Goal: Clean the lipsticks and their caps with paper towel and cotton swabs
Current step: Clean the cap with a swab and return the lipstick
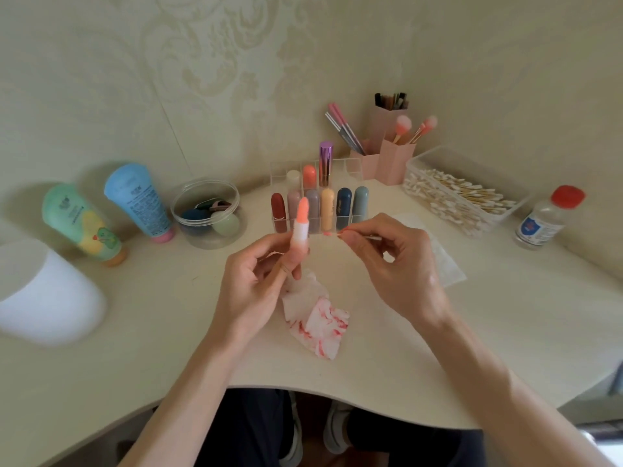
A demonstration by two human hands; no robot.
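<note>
My left hand [259, 281] holds an uncapped coral lipstick [301, 221] upright by its white base, above the middle of the table. My right hand [394, 264] pinches a cotton swab [332, 233] whose pink-stained tip points left, a short gap from the lipstick. A crumpled paper towel [320, 318] smeared with red lies on the table under my hands. Behind them a clear organizer [350, 163] holds several capped lipsticks [327, 207] and a coral cap [309, 175].
A clear box of cotton swabs [462, 197] and a red-capped bottle [546, 220] stand at the right. A flat tissue [441, 261] lies behind my right hand. Two tubes [135, 197], a sponge jar [209, 214] and a white container [43, 291] are at left. Pink brush holders [391, 156] stand at the back.
</note>
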